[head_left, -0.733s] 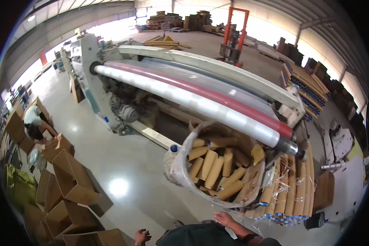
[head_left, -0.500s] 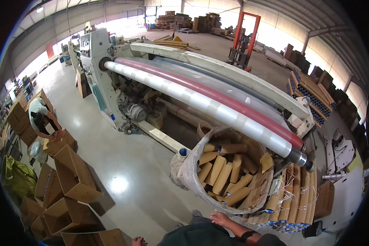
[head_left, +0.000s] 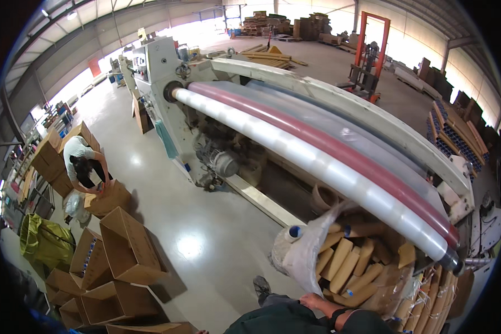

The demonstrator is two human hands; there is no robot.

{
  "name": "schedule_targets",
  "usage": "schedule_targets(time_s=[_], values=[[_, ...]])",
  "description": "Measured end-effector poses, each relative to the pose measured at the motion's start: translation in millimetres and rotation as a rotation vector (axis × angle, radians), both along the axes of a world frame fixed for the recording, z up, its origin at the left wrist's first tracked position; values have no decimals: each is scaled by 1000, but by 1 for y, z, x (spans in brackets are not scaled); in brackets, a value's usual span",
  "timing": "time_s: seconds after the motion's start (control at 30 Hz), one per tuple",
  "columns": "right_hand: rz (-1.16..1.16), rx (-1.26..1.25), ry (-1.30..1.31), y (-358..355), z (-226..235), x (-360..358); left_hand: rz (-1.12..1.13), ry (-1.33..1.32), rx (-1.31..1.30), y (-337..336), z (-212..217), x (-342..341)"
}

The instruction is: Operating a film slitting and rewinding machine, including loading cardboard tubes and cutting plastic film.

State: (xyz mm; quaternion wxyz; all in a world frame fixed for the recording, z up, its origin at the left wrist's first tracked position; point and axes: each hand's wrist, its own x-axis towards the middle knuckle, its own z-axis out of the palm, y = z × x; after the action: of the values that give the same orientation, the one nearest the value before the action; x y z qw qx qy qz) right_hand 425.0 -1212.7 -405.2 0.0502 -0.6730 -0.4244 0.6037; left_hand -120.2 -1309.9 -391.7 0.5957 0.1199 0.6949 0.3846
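Hanging at five o'clock, the right hand (head_left: pixel 313 301) has bent-looking fingers, grip unclear; the left hand (head_left: pixel 202 332), barely showing past six, is unreadable. At half past four, a plastic-lined bin (head_left: pixel 303 251) probably keeps cardboard tubes (head_left: pixel 346 266) from rolling.

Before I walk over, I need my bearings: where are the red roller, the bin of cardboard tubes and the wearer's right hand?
Red roller (head_left: pixel 328 145): head view, middle of its length.
Bin of cardboard tubes (head_left: pixel 310 253): head view, pale outer wall, left side.
Right hand (head_left: pixel 312 301): head view, middle of the hand.
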Motion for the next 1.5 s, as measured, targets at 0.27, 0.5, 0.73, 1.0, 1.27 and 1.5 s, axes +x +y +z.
schedule_targets(time_s=[0.27, 0.5, 0.73, 1.0, 1.27, 1.5], values=[[-267, -210, 111, 156, -6, -46, 186, -38, 9, 105, 7, -52], [-254, -90, 49, 252, 36, -102, 18, 11, -133, 189, -4, -98], [-290, -186, 7, 295, 39, -189, 255, -135, -69, 256, -70, -221], [-98, 172, 45, 349, 37, -238, 44, 84, 7, 442, -15, -266], [583, 781, -132, 403, -18, -236, -1, 120, -81, 510, 1, -272], [730, 570, -207, 486, -106, -217, 45, 144, -80, 563, 1, -291]])
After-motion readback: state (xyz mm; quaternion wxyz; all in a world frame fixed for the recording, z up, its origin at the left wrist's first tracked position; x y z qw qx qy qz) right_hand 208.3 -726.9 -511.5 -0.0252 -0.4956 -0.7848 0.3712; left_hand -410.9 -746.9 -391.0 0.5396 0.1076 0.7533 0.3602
